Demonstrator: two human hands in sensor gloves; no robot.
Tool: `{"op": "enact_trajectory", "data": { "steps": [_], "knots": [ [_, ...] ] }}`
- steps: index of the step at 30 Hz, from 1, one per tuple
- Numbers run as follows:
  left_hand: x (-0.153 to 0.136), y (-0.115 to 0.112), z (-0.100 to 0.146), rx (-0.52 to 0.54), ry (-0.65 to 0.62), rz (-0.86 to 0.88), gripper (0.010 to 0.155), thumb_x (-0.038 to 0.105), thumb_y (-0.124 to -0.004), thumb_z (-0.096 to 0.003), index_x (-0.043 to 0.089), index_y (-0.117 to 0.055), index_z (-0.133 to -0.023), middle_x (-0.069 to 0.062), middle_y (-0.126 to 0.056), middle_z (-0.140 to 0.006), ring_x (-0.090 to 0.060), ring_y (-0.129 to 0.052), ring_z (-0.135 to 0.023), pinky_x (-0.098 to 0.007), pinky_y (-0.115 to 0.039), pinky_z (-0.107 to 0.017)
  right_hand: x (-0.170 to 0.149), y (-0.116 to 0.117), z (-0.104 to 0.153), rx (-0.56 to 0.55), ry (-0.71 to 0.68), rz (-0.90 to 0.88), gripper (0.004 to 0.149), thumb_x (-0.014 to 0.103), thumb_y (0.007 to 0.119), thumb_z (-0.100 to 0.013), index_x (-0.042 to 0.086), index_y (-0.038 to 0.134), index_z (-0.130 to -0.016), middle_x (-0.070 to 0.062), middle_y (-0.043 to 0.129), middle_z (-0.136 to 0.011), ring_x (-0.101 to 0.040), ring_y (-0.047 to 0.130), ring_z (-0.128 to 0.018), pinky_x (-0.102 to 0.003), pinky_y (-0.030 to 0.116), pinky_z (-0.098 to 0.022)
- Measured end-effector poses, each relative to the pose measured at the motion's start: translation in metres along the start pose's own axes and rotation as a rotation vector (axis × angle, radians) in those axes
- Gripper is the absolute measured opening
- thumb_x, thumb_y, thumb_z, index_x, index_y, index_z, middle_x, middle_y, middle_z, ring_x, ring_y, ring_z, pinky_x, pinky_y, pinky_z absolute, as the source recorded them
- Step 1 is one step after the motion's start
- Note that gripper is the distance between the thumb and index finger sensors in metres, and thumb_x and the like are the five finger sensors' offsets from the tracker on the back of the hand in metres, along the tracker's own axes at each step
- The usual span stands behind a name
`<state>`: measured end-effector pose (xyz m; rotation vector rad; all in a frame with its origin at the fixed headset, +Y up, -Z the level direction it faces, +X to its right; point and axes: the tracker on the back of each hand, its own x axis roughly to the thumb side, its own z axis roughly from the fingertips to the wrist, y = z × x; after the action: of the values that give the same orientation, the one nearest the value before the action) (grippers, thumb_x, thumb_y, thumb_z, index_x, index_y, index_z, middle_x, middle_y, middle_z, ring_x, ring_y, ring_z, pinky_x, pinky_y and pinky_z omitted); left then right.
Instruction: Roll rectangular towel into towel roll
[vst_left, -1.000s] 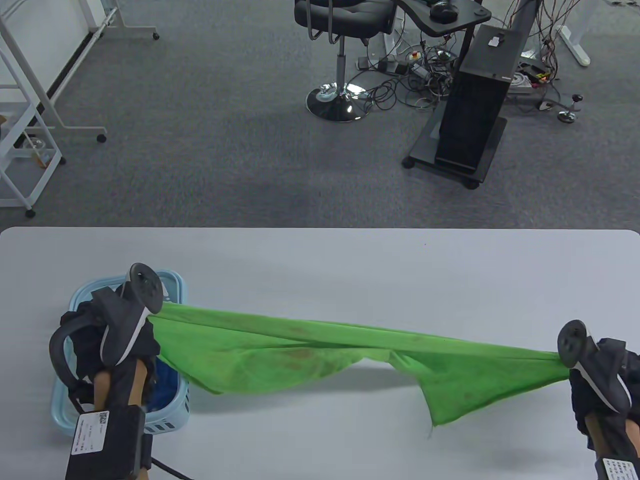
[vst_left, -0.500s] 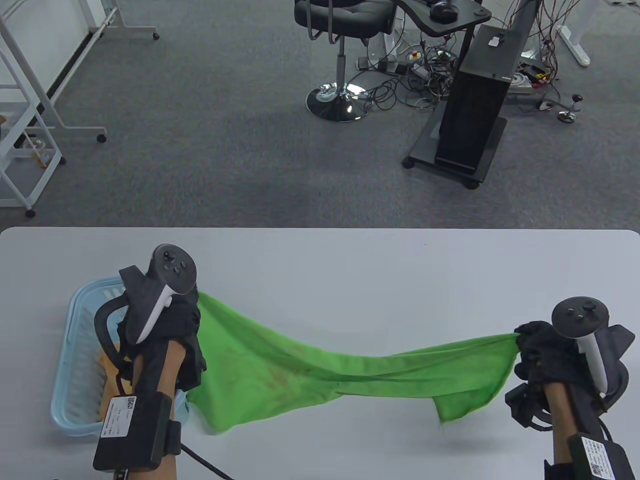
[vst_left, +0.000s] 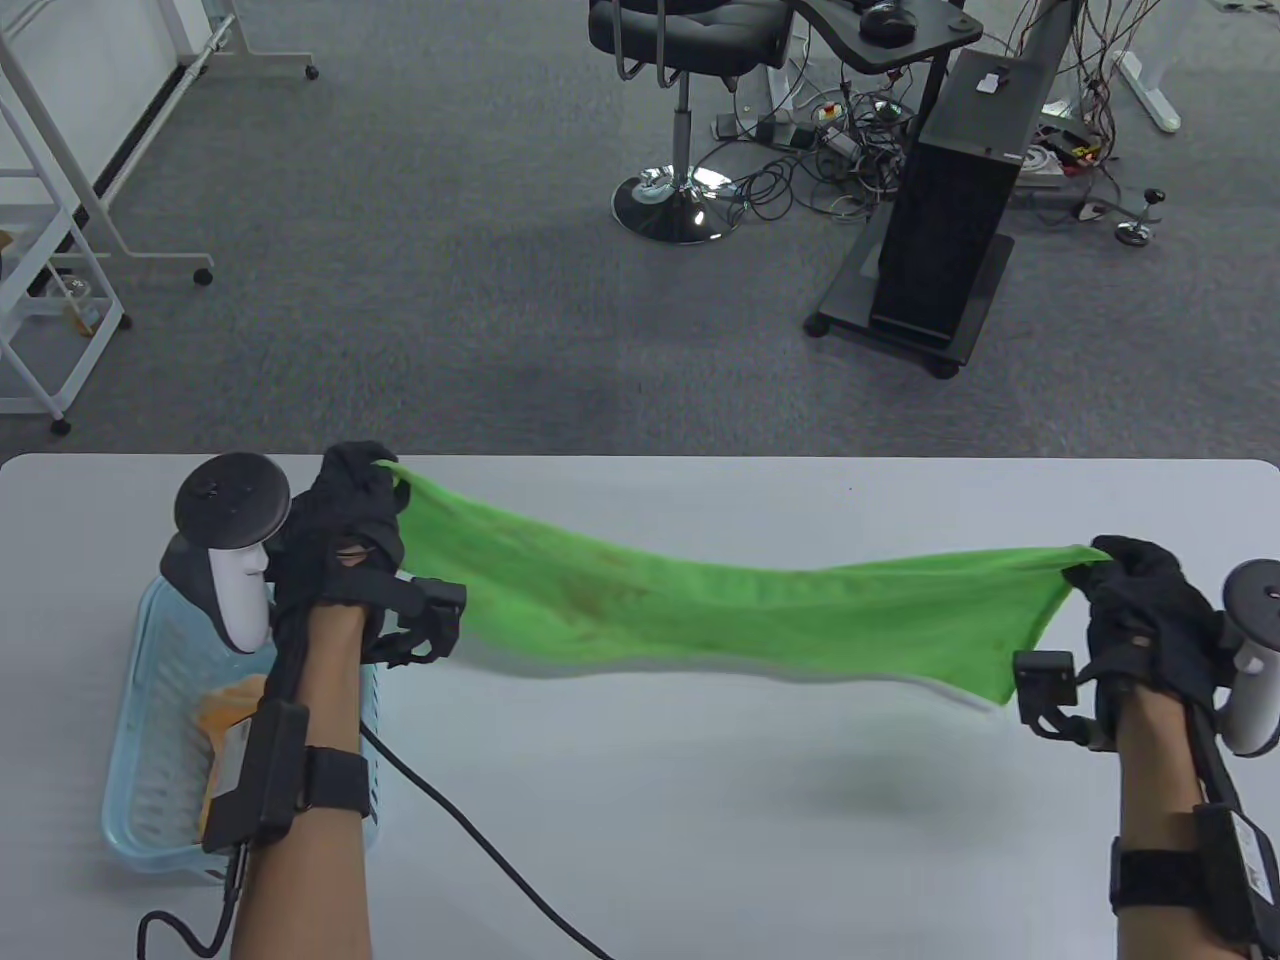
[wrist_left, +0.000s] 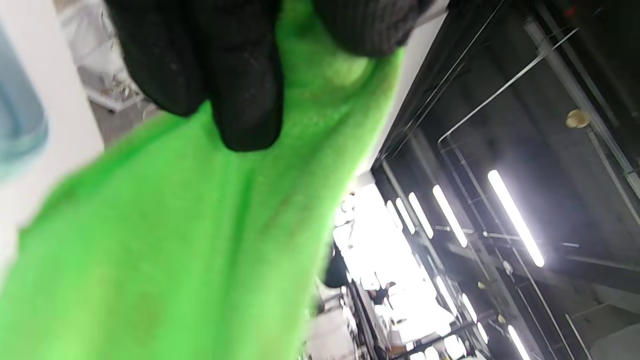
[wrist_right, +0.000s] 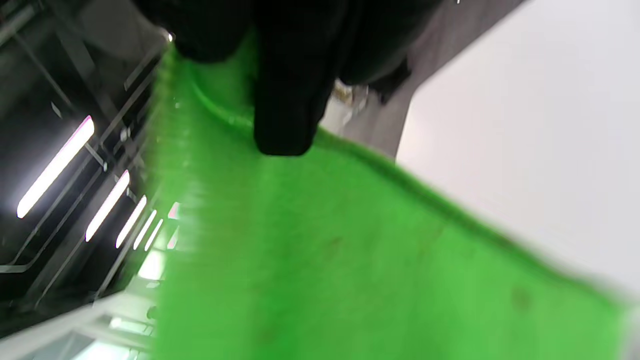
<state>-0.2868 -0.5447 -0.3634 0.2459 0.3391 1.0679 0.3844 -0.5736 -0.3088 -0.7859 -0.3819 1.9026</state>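
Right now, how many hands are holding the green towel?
2. The left hand pinches one end of the towel above the table's left side, near the basket; the right hand pinches the other end at the right.

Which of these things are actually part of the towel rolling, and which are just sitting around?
Part of the job:
green towel, stretched in the air above the table
left hand, pinching one end
right hand, pinching the other end

Just lying about:
light blue basket on the table
office chair on the floor behind
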Motion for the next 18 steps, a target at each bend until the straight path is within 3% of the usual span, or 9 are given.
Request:
{"op": "enact_trajectory", "data": {
  "steps": [2,4,7,8,12,18],
  "knots": [
    [-0.011,0.01,0.002,0.026,-0.066,0.096,0.043,0.03,-0.068,-0.0423,0.023,-0.082,-0.082,-0.025,-0.077,-0.099,-0.023,-0.098,-0.082,-0.046,-0.08,-0.06,-0.008,-0.013,-0.001,-0.054,-0.022,0.006,0.045,0.026,0.071,-0.031,0.019,0.077,-0.075,-0.017,0.066,-0.093,-0.006,0.09,-0.079,-0.037,0.062,-0.065],
    [-0.02,0.009,0.005,-0.022,-0.174,0.177,0.042,0.029,-0.07,-0.0424,0.022,-0.083,-0.082,-0.028,-0.076,-0.098,-0.027,-0.097,-0.081,-0.048,-0.079,-0.058,-0.023,-0.014,0.001,0.004,-0.034,-0.009,0.045,0.026,0.071,-0.031,0.017,0.078,-0.075,-0.017,0.064,-0.094,-0.007,0.088,-0.08,-0.037,0.061,-0.065],
    [-0.032,-0.002,0.024,-0.124,-0.161,-0.083,0.041,0.033,-0.076,-0.0427,0.029,-0.088,-0.082,-0.018,-0.08,-0.102,-0.035,-0.094,-0.084,-0.058,-0.074,-0.058,-0.049,-0.009,0.014,0.014,-0.007,0.056,0.045,0.027,0.074,-0.031,0.02,0.082,-0.075,-0.013,0.07,-0.092,-0.012,0.095,-0.074,-0.045,0.07,-0.062],
    [-0.035,-0.007,0.032,-0.151,-0.15,-0.219,0.041,0.033,-0.078,-0.0422,0.03,-0.09,-0.081,-0.017,-0.082,-0.102,-0.043,-0.087,-0.087,-0.062,-0.069,-0.059,-0.056,-0.008,0.017,0.023,0.004,0.081,0.044,0.028,0.075,-0.031,0.022,0.082,-0.075,-0.011,0.072,-0.092,-0.014,0.096,-0.073,-0.046,0.071,-0.061],
    [-0.048,-0.031,0.057,-0.227,-0.155,-0.629,0.041,0.036,-0.082,-0.0405,0.034,-0.093,-0.08,-0.019,-0.072,-0.107,-0.047,-0.063,-0.098,-0.064,-0.053,-0.066,-0.089,-0.002,0.036,0.046,0.056,0.212,0.044,0.029,0.078,-0.032,0.024,0.086,-0.075,-0.011,0.075,-0.09,-0.021,0.097,-0.068,-0.051,0.071,-0.06],
    [-0.056,-0.052,0.076,-0.273,-0.143,-0.806,0.041,0.038,-0.085,-0.0384,0.031,-0.094,-0.077,-0.018,-0.068,-0.109,-0.049,-0.052,-0.101,-0.066,-0.045,-0.068,-0.101,-0.006,0.045,0.069,0.06,0.332,0.045,0.032,0.081,-0.031,0.021,0.088,-0.074,-0.012,0.077,-0.088,-0.023,0.097,-0.066,-0.053,0.07,-0.059]
  ]
}}
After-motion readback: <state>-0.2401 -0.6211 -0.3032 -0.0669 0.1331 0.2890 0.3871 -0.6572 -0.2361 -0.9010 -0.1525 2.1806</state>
